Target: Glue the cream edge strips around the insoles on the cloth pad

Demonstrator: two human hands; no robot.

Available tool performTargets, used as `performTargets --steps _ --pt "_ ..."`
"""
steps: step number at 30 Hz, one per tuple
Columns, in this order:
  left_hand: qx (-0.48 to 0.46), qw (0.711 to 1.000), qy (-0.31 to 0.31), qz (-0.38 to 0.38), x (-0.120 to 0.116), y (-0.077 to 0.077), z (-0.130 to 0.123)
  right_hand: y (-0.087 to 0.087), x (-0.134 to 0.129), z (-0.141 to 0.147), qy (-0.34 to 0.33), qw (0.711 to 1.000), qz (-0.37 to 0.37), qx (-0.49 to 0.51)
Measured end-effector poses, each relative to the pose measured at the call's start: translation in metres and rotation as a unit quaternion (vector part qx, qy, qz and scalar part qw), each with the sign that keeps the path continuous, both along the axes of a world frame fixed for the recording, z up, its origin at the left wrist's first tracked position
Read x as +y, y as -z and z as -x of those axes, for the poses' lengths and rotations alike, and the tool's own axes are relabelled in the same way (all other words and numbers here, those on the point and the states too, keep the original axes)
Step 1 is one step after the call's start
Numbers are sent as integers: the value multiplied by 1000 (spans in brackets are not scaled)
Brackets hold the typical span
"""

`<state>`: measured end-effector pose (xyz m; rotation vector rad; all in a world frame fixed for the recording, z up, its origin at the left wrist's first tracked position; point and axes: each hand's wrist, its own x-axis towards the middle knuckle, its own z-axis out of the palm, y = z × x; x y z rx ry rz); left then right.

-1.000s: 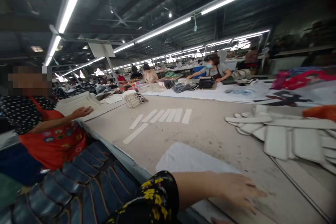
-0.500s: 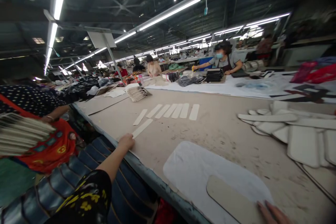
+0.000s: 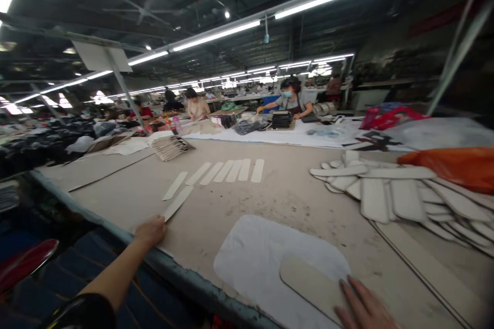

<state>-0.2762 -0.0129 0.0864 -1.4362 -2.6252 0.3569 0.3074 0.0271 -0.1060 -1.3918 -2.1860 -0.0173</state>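
Note:
My left hand (image 3: 150, 231) is at the near left edge of the table, its fingers closed on the near end of a pale, narrow strip (image 3: 178, 202). The strip's far end points towards a row of similar rounded strips (image 3: 233, 170) laid out flat. Low on the right, my right hand (image 3: 365, 304) lies with fingers spread, their tips on a beige round-ended panel (image 3: 309, 281). Beneath that panel is a white rounded sheet (image 3: 247, 247) on the table.
A heap of pale, dark-edged panels (image 3: 374, 198) covers the table's right side, with an orange bag (image 3: 455, 167) behind. A fanned stack of pale pieces (image 3: 169, 147) stands at the far left. Across the table a masked co-worker (image 3: 290, 100) sits by a black stack (image 3: 281, 119).
My view has swung right, so the co-worker holding a striped stack at the left has left the picture. More of my right hand shows. My left hand stays on the strip.

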Motion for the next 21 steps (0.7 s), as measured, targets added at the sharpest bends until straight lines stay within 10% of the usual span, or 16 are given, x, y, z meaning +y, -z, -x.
performTargets --steps 6,10,16,21 --pt "53 973 212 -79 0 -16 -57 -65 -21 18 38 995 75 59" --pt "-145 928 309 -150 -2 -39 -124 -88 -22 19 17 971 97 217" --pt "-385 802 452 -67 -2 -81 -236 -105 -25 17 36 797 330 505" --pt "-503 776 381 -7 11 -83 -283 -125 -35 5 2 676 451 583"
